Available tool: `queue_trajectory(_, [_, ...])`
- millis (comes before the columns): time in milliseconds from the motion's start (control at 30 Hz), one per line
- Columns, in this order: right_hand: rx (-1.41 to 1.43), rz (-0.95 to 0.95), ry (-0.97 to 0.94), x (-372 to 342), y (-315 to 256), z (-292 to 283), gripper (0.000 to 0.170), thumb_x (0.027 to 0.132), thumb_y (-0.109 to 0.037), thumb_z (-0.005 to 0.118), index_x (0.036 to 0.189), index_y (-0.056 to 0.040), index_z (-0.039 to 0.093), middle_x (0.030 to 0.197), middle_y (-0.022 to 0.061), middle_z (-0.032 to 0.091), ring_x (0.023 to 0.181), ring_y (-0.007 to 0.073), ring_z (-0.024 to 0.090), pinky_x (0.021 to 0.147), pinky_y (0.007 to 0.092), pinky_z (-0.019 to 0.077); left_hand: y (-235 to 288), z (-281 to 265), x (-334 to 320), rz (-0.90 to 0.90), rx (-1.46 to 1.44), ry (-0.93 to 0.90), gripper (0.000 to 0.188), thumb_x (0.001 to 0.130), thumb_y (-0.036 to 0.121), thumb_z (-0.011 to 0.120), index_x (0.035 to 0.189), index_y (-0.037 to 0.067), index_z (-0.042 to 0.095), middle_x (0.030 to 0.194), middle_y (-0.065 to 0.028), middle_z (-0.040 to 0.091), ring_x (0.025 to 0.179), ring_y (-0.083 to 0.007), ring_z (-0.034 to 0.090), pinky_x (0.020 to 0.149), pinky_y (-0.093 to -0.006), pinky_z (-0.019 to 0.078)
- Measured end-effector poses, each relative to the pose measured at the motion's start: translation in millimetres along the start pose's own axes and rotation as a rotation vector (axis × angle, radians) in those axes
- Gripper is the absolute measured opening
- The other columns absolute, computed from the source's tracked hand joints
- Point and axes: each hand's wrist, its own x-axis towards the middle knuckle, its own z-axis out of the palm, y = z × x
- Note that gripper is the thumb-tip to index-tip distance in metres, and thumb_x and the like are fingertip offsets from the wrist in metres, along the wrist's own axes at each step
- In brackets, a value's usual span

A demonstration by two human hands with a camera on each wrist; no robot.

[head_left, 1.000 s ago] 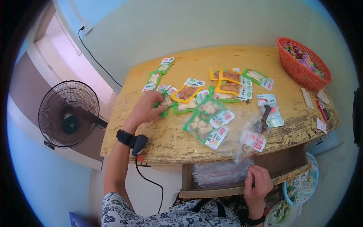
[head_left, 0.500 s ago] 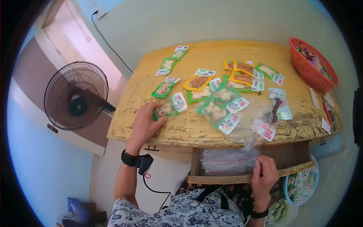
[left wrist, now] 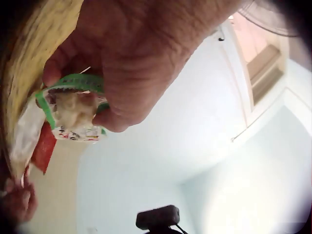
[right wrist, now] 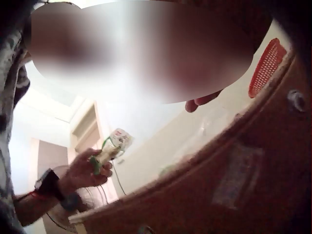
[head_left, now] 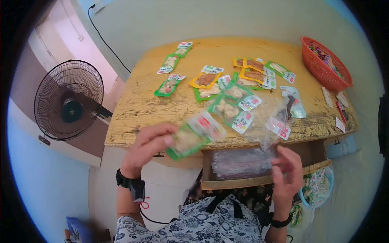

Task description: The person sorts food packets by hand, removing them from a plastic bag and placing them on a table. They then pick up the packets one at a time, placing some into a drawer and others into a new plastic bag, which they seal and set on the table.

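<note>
Green-edged packet (head_left: 193, 135) lifted off table (head_left: 129, 117) | left fingers (head_left: 160, 130) pinching it | right fingers (head_left: 289, 155) parted

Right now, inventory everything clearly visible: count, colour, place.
Table: one, worn yellow, centre
Held snack packet: one, green-edged, left of centre
Green-edged packets: about eight, green, across the table
Yellow-edged packets: four, yellow, mid-table
Plastic bag: one, clear, table front
Pouch: one, pale blue, right of the bag
Basket: one, red, table's far right
Wrapped items: many, multicoloured, in the basket
Drawer: one, brown, table front, open
Bag stack: one, clear, in the drawer
Fan: one, black, left
Basin: one, blue, lower right
Patterned shirt: one, blue-and-white, bottom
Left hand: one, gripping the held packet
Right hand: one, by the drawer
</note>
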Motion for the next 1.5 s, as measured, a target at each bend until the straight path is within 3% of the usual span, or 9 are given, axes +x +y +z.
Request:
queue_trajectory(167, [0.38, 0.235, -0.347, 12, -29, 15, 0.03, 0.085, 0.004, 0.072, 0.114, -0.0017, 0.069, 0.109, 0.008, 0.07, 0.085, 0.0102, 0.065, 0.074, 0.0245, 0.0521, 12, 54, 19, 0.203, 0.237, -0.489, 0.032, 0.099, 0.024, 0.059, 0.119, 0.0, 0.066, 0.093, -0.007, 0.069, 0.084, -0.0156, 0.066, 0.076, -0.0311, 0.0516])
queue_trajectory(267, [0.535, 0.339, -0.494, 5, -2, 6, 0.021, 0.089, 0.001, 0.072, 0.11, 0.0002, 0.07, 0.103, 0.0051, 0.071, 0.084, 0.0075, 0.065, 0.073, 0.0231, 0.0521, 20, 68, 27, 0.067, 0.219, -0.544, 0.033, 0.1, 0.027, 0.061, 0.118, 0.0, 0.066, 0.091, -0.0094, 0.07, 0.082, -0.0162, 0.065, 0.074, -0.032, 0.0509])
queue_trajectory(367, [0.475, 0.367, -0.393, 0, 2, -7, 0.013, 0.092, 0.0, 0.07, 0.105, 0.0022, 0.071, 0.095, 0.0029, 0.07, 0.085, 0.0069, 0.065, 0.073, 0.0235, 0.0528, 17, 80, 41, 0.05, 0.254, -0.528, 0.033, 0.099, 0.029, 0.063, 0.116, 0.001, 0.066, 0.091, -0.0106, 0.07, 0.08, -0.0174, 0.065, 0.072, -0.0319, 0.0508])
queue_trajectory(467, [0.436, 0.402, -0.147, -2, 3, -22, 0.008, 0.096, -0.004, 0.064, 0.101, 0.0017, 0.068, 0.09, 0.0013, 0.068, 0.083, 0.0071, 0.064, 0.074, 0.0254, 0.0528, 15, 105, 52, 0.161, 0.317, -0.154, 0.029, 0.097, 0.024, 0.067, 0.114, 0.001, 0.068, 0.094, -0.0062, 0.07, 0.079, -0.0131, 0.063, 0.071, -0.0291, 0.0504])
queue_trajectory(700, [0.538, 0.242, 0.474, -1, 38, -64, 0.012, 0.104, -0.01, 0.056, 0.111, -0.0012, 0.061, 0.106, 0.0048, 0.066, 0.092, 0.0113, 0.064, 0.079, 0.03, 0.0544, 19, 159, 89, 0.693, 0.955, 0.193, 0.042, 0.085, 0.032, 0.079, 0.11, 0.001, 0.063, 0.085, -0.0103, 0.059, 0.077, -0.0257, 0.061, 0.066, -0.0371, 0.0505])
queue_trajectory(1067, [0.527, 0.327, 0.45, -11, 58, -63, 0.012, 0.102, -0.013, 0.061, 0.106, -0.0026, 0.061, 0.098, 0.0018, 0.065, 0.085, 0.007, 0.06, 0.076, 0.0265, 0.0523, -11, 199, 119, 0.67, 0.992, 0.179, 0.018, 0.087, 0.016, 0.072, 0.092, 0.004, 0.061, 0.079, -0.0102, 0.057, 0.071, -0.0267, 0.061, 0.061, -0.0411, 0.0493])
queue_trajectory(1200, [0.595, 0.345, 0.33, 2, 43, -50, 0.01, 0.102, -0.013, 0.06, 0.105, -0.0029, 0.06, 0.088, 0.0018, 0.066, 0.066, 0.0052, 0.056, 0.054, 0.021, 0.0451, -4, 194, 111, 0.575, 0.721, 0.195, 0.01, 0.088, 0.007, 0.071, 0.091, 0.005, 0.062, 0.072, -0.0099, 0.06, 0.056, -0.0237, 0.06, 0.053, -0.037, 0.047])
queue_trajectory(1233, [0.585, 0.33, 0.322, 6, 43, -43, 0.01, 0.102, -0.013, 0.06, 0.105, -0.003, 0.06, 0.084, 0.002, 0.066, 0.059, 0.0048, 0.052, 0.047, 0.0202, 0.0397, -3, 194, 109, 0.581, 0.695, 0.201, 0.009, 0.088, 0.006, 0.071, 0.091, 0.005, 0.062, 0.072, -0.0099, 0.06, 0.055, -0.0233, 0.06, 0.052, -0.0361, 0.0465])
queue_trajectory(1500, [0.617, 0.409, 0.119, 34, 40, -7, 0.012, 0.102, -0.015, 0.06, 0.105, -0.003, 0.062, 0.085, 0.002, 0.067, 0.058, 0.0038, 0.051, 0.048, 0.0195, 0.0386, -4, 192, 105, 0.777, 0.703, 0.298, 0.009, 0.087, 0.004, 0.07, 0.091, 0.005, 0.062, 0.072, -0.0103, 0.061, 0.057, -0.0265, 0.061, 0.052, -0.0377, 0.0468])
